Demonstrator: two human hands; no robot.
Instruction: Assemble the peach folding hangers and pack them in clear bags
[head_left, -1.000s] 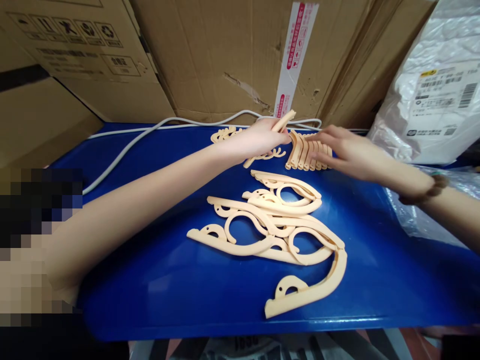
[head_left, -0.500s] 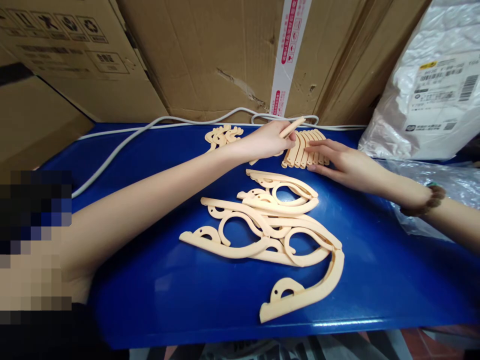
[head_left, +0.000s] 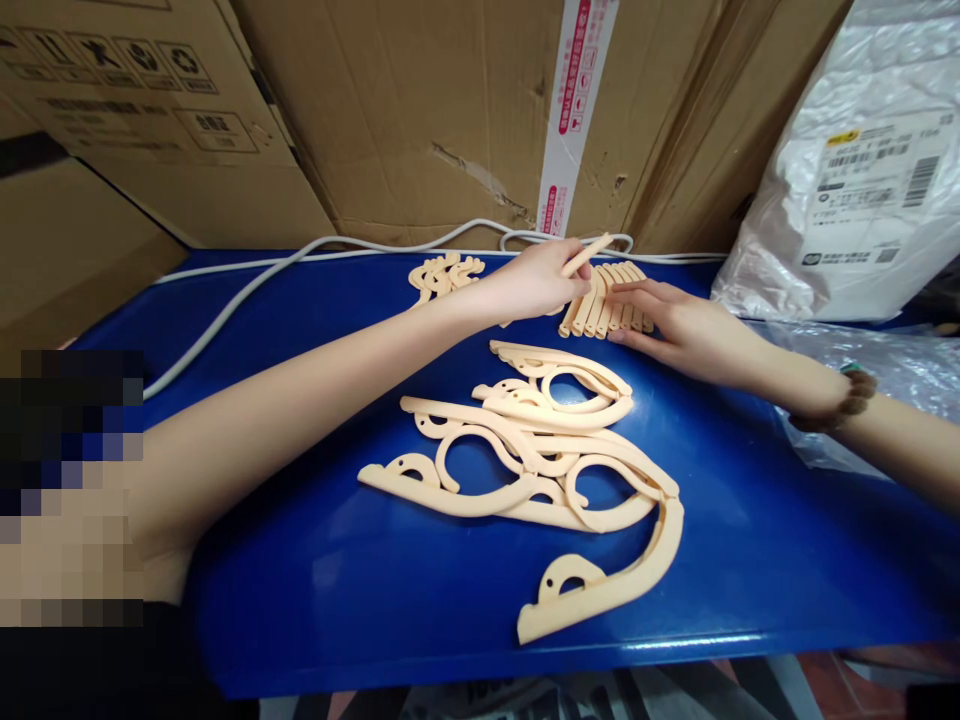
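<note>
My left hand [head_left: 541, 280] is closed on a slim beige plastic piece [head_left: 587, 256] that points up to the right. Just right of it, my right hand [head_left: 667, 318] has its fingers spread over a row of curved beige pieces [head_left: 596, 308] and touches them. A heap of small beige hooks [head_left: 442, 274] lies behind my left forearm. Nearer the front, several assembled beige folding hangers [head_left: 525, 505] overlap on the blue table; the frontmost [head_left: 600, 604] bends round with its arm toward the front edge.
Cardboard boxes [head_left: 435, 110] stand along the back of the blue table [head_left: 360, 610]. A white cable [head_left: 247, 290] runs before them. A white plastic parcel [head_left: 795, 230] and clear plastic wrap [head_left: 825, 440] are at the right.
The view has shifted slightly. Both hands keep nearly the same positions, and the slim piece is still in my left hand.
</note>
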